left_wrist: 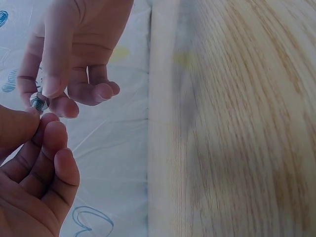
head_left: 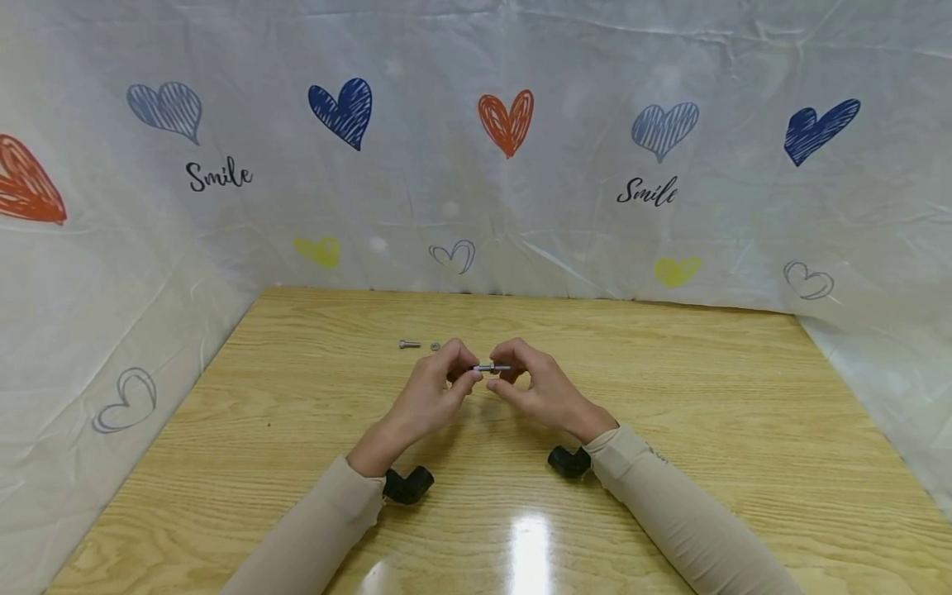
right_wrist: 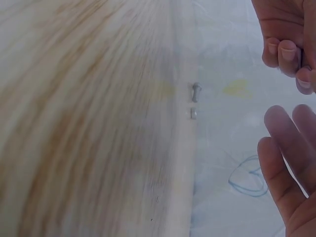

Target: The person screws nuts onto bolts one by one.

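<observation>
Above the table, my left hand [head_left: 433,388] pinches one end of a small metal bolt [head_left: 504,368] between thumb and forefinger. The bolt lies about level, pointing right, with a hex nut [head_left: 492,368] partway along its thread. My right hand [head_left: 546,388] has its thumb and forefinger curled about the nut; the thumb tip looks slightly apart from it in the head view. In the left wrist view the thread [left_wrist: 38,104] shows between both hands, and the right thumb partly covers the nut. The bolt's gripped end is hidden by the left fingers.
A second bolt [head_left: 409,344] and a loose nut [head_left: 435,346] lie on the wooden table [head_left: 297,463] beyond the left hand. Black wrist-worn devices [head_left: 409,485] hang under both forearms. A white cloth [head_left: 565,215] printed with hearts stands behind and along the sides.
</observation>
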Tool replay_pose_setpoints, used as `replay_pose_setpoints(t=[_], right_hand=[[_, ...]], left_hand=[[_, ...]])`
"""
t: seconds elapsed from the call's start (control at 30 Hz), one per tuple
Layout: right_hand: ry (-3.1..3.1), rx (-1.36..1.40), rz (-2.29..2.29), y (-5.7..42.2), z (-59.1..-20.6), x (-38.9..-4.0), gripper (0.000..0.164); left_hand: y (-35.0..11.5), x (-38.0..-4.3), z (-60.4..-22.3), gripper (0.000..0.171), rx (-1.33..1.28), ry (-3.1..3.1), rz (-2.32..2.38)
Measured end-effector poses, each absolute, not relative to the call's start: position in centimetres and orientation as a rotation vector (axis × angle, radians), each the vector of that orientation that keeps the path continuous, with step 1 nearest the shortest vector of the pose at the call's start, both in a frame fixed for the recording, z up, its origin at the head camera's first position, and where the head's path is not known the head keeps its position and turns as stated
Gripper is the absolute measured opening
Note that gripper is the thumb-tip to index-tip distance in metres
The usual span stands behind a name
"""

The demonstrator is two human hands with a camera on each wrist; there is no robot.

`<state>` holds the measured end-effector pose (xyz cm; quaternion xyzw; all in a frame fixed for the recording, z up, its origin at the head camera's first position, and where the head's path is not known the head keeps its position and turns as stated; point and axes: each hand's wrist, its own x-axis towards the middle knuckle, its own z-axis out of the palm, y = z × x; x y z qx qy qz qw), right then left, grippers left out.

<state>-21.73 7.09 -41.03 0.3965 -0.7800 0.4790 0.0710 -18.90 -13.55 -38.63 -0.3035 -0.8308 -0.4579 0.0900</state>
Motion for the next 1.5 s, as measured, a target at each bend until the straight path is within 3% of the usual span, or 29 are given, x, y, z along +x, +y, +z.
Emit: replay_pose_setpoints(t=[0.37, 0.7, 0.87, 1.33, 1.5], right_hand=[[-2.297, 1.248, 1.403, 7.0, -41.19, -22.0, 0.008], [-2.368, 1.185, 1.384, 7.13, -41.04, -21.84, 0.014], [-2.344, 1.174, 1.429, 7.11, -40.9, -21.64, 0.028], [-2.276, 1.24, 1.37, 7.01, -41.12, -21.92, 0.008], [-2.35, 1.222, 1.342, 7.08, -41.2, -21.95, 0.02]], left_hand=[[-13.55, -18.91, -38.6, 0.005, -0.902, -2.466, -1.374], [-13.52, -18.91, -38.62, 0.005, -0.91, -2.467, -1.366], [-13.56, -18.9, -38.63, 0.004, -0.903, -2.476, -1.355], [-13.51, -19.07, -38.7, 0.004, -0.909, -2.461, -1.364], [-13.49, -19.03, -38.72, 0.003, -0.915, -2.467, -1.382]])
